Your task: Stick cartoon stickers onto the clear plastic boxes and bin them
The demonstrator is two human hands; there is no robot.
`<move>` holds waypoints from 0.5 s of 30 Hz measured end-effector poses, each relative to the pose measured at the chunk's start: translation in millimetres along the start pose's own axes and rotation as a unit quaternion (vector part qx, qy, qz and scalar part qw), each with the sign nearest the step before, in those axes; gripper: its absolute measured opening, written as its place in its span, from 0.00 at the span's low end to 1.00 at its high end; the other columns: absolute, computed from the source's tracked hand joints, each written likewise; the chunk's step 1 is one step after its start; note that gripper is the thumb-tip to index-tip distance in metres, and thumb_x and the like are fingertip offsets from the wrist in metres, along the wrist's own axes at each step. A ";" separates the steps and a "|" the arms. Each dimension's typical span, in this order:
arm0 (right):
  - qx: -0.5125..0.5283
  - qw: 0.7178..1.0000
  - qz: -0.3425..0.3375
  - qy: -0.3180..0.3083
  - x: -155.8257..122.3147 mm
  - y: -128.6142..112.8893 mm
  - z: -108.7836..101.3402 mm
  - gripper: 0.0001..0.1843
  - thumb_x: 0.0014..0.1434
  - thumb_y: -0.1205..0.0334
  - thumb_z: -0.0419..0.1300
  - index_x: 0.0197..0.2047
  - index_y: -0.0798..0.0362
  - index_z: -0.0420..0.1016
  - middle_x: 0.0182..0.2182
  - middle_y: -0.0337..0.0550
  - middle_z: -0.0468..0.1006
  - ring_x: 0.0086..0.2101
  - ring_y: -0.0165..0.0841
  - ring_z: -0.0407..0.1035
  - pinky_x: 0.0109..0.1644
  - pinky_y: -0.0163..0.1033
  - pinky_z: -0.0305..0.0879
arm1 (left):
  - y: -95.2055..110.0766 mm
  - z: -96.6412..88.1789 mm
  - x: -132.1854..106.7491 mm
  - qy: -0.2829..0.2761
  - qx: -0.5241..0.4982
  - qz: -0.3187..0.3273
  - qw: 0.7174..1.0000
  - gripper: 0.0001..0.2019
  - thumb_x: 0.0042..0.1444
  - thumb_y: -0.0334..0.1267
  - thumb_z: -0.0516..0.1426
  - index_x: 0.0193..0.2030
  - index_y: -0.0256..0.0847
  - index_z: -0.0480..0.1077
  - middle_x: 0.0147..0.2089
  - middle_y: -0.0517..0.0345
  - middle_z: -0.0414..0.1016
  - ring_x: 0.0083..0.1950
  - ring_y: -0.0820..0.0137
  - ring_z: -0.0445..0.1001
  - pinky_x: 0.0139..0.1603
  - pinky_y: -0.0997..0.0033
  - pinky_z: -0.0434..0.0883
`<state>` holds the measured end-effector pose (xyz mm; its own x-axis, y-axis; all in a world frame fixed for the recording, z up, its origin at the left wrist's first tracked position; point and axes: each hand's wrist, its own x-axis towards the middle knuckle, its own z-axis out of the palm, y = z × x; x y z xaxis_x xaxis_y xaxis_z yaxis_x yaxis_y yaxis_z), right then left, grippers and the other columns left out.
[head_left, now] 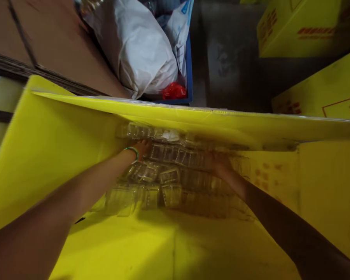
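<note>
Both my arms reach down into a deep yellow box (55,147). At its bottom lie several clear plastic trays (169,182) in stacked rows. My left hand (141,149), with a green bangle on the wrist, rests at the left end of a row of trays; its fingers are hidden behind them. My right hand (221,169) lies on the right end of the same trays, blurred and in shadow, so its fingers do not show clearly.
The box's far flap (221,120) stretches across the view. Behind it stand a blue bin (189,74) with white bags (140,50) and a red bag (174,91), flat brown cardboard (52,42) at left, and more yellow boxes (297,27) at right on a dark floor.
</note>
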<state>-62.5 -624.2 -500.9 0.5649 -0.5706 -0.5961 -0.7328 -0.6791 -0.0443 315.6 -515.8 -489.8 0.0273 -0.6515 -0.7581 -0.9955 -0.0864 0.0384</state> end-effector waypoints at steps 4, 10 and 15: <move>-0.021 1.000 0.012 0.011 7.3 -9.4 5.1 0.43 0.55 0.65 0.56 0.72 0.53 0.45 0.56 0.62 0.68 0.52 0.55 0.64 0.54 0.55 0.57 | 2.1 2.7 13.3 -0.015 0.013 0.001 1.000 0.60 0.32 0.36 0.73 0.70 0.31 0.45 0.70 0.30 0.48 0.68 0.43 0.50 0.64 0.48 0.57; -0.027 0.999 -0.001 0.045 19.0 -17.2 9.3 0.49 0.50 0.61 0.64 0.71 0.53 0.46 0.62 0.63 0.59 0.57 0.59 0.57 0.57 0.57 0.55 | 10.2 11.1 9.9 -0.020 0.005 -0.037 0.999 0.54 0.39 0.33 0.69 0.71 0.35 0.44 0.70 0.31 0.49 0.68 0.45 0.56 0.62 0.53 0.61; 0.005 0.998 0.004 0.065 30.6 -32.1 12.4 0.56 0.45 0.56 0.68 0.71 0.46 0.43 0.66 0.56 0.56 0.60 0.60 0.51 0.56 0.62 0.54 | 13.4 18.8 9.0 -0.009 0.000 -0.056 0.998 0.51 0.48 0.38 0.63 0.73 0.39 0.37 0.71 0.33 0.49 0.70 0.46 0.52 0.62 0.50 0.61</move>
<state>-26.4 -614.1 -527.6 0.6029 -0.6316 -0.4874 -0.7410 -0.6697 -0.0487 300.8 -508.6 -508.3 0.1378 -0.6236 -0.7695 -0.9862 -0.1587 -0.0480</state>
